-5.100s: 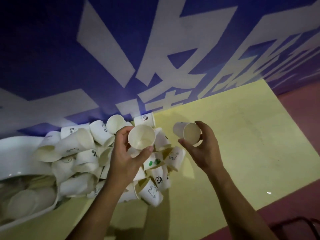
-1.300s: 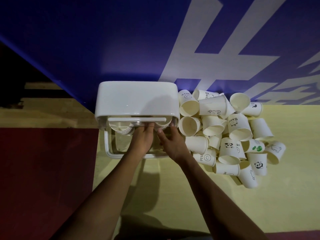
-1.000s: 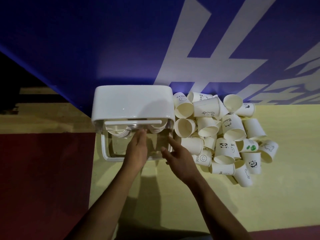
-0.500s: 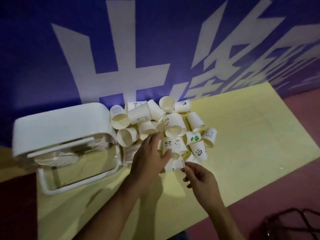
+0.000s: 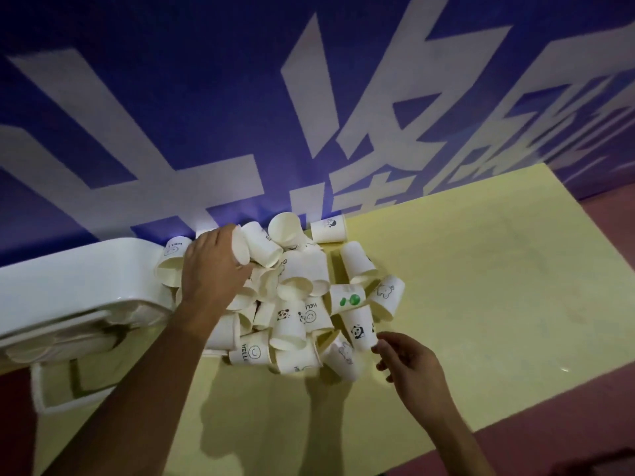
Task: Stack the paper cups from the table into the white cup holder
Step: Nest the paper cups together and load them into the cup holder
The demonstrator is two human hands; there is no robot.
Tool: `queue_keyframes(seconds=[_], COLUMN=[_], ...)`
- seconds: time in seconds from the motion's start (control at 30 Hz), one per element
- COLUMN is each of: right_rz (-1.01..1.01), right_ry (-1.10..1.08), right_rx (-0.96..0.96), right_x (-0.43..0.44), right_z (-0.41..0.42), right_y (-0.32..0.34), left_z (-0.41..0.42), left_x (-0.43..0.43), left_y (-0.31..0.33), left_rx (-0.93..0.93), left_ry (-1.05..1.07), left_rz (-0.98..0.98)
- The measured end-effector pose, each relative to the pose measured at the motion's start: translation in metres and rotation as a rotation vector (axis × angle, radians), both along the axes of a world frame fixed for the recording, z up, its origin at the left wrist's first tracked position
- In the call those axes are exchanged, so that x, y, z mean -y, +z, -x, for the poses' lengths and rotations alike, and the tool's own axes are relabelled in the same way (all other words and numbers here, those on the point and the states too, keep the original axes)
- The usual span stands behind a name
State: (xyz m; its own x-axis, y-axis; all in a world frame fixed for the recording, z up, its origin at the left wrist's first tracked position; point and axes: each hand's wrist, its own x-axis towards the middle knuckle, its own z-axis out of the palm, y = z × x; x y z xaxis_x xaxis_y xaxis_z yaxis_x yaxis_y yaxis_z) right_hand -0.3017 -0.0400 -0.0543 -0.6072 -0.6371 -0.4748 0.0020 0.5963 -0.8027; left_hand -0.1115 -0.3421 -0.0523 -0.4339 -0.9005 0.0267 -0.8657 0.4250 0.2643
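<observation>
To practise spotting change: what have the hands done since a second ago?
Both hands left the white cup holder and moved right to the cup pile. The left hand grips a far paper cup; the right hand nears a panda cup, empty. Holder and pile stayed put.

"HELLO" with a smiley stands on the front cup [image 5: 249, 352] and the middle cup [image 5: 312, 312] — the blue wall [image 5: 171, 108] bears large white characters, cropped and unreadable.
</observation>
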Motion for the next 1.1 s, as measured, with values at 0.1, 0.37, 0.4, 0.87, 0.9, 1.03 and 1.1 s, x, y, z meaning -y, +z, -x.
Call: queue_keyframes(seconds=[0.1,0.37,0.4,0.87,0.9,1.03,1.1], right_rz=[0.001,-0.085,-0.079,-0.007,-0.007,0.089,0.133], right_ry=[0.011,0.457,0.584,0.839,0.71,0.277,0.226], right_rx=[-0.053,-0.542,-0.651,-0.837,-0.76,-0.359,-0.294], right_x=[0.012,0.032,0.035,0.055,0.051,0.047,0.052], right_z=[0.033,0.117,0.124,0.157,0.156,0.13,0.104], right_y=[-0.012,-0.08,-0.085,-0.096,-0.091,-0.045,-0.019], left_z=[0.012,0.091,0.099,0.105,0.101,0.073,0.051], left_x=[-0.013,-0.072,-0.077,-0.105,-0.105,-0.111,-0.116], left_y=[0.018,0.045,0.043,0.025,0.026,0.03,0.032], left_rx=[-0.115,-0.55,-0.537,-0.434,-0.445,-0.488,-0.511], left_ry=[0.051,0.151,0.131,0.021,0.019,-0.003,0.006], left_rz=[0.02,-0.327,-0.355,-0.42,-0.422,-0.416,-0.421])
